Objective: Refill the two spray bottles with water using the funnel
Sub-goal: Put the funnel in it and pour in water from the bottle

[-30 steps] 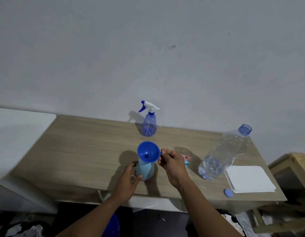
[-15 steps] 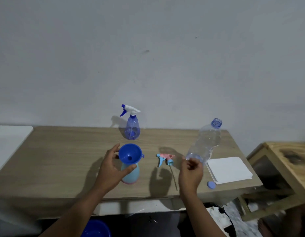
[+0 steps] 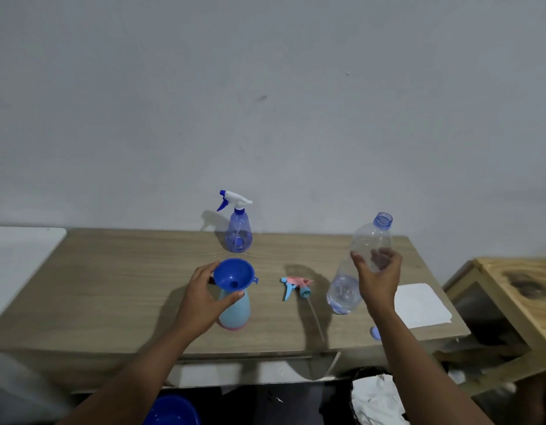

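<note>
A blue funnel (image 3: 234, 273) sits in the neck of a light blue spray bottle (image 3: 236, 311) with a pink base, near the front of the wooden table (image 3: 118, 280). My left hand (image 3: 204, 297) wraps the bottle's neck just under the funnel. Its pink and blue spray head (image 3: 296, 286) lies on the table to the right. My right hand (image 3: 377, 279) grips the middle of a clear uncapped water bottle (image 3: 345, 289) holding some water, tilted. A second, transparent blue spray bottle (image 3: 238, 231) with a white trigger stands at the back.
A white folded cloth (image 3: 421, 305) lies at the table's right end, with a small blue cap (image 3: 375, 333) at the front edge. A wooden stool (image 3: 516, 296) stands to the right. A blue basin (image 3: 173, 412) and a bin are below.
My right hand left the funnel, went right and closed on the water bottle. My left hand stayed at the light blue bottle and took hold of its neck. The camera view shifted.
</note>
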Demonstrator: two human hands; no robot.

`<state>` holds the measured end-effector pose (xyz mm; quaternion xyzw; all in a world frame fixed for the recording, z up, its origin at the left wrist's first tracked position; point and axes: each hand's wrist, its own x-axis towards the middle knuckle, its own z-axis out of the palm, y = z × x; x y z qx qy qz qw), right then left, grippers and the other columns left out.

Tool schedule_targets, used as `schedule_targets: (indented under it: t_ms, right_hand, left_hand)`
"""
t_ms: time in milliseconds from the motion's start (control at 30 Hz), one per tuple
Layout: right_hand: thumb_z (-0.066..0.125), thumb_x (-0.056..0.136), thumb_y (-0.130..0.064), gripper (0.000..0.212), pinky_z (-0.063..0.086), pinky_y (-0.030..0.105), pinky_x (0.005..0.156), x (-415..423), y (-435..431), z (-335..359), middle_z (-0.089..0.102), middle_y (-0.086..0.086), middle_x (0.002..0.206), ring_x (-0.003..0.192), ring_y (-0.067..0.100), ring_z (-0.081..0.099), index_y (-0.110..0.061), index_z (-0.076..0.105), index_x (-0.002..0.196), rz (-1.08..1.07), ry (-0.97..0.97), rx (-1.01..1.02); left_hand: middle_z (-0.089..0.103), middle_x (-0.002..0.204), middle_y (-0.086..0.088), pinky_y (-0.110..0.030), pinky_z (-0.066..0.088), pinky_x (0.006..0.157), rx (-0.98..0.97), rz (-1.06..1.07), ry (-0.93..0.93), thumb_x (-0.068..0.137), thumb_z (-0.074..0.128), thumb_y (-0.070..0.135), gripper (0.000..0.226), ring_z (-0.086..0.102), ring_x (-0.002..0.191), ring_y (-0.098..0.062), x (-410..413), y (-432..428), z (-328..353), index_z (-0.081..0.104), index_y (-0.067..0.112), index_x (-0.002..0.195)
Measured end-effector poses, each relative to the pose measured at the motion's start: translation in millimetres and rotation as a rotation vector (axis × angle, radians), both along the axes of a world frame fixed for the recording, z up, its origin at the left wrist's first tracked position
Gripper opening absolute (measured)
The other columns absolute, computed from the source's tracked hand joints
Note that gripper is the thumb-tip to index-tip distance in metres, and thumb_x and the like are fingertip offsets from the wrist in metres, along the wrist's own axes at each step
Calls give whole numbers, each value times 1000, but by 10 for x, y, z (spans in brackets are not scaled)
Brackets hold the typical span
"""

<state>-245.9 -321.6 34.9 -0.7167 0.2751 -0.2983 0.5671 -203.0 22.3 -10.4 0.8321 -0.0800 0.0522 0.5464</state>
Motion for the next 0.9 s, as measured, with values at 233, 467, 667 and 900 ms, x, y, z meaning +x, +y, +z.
schedule_targets:
  t_ms: [233,467,667,900]
  right_hand:
    - [76,85,-18,64,45,10,94,-167,211,422,57,9,125,117,19,60,-25,37,134,55,-319,-232]
    - [74,78,-39,69,55,28,81,-91,353,740,64,2,117,94,8,69,-29,35,135,504,-137,-417]
    - [71,76,-62,81,55,27,73,35,538,738,65,-9,97,78,9,66,-42,31,143,836,158,-659]
    - [67,75,-71,85,55,35,82,87,695,725,65,-10,99,81,8,64,-50,22,145,1022,480,-873]
  left_hand:
    - [53,121,12,-1,42,79,1,11,36,57,95,34,80,54,102,12,-8,-25,29,53,33,126]
    - [64,110,22,-14,46,84,-61,6,106,60,94,30,71,60,100,8,-49,-32,82,49,51,111]
    - [59,107,28,-4,41,79,-55,6,106,58,95,28,80,56,101,12,-64,-28,144,47,39,121]
    - [60,107,26,-13,44,85,-25,-19,90,59,95,28,77,57,103,6,-61,-7,149,49,38,119]
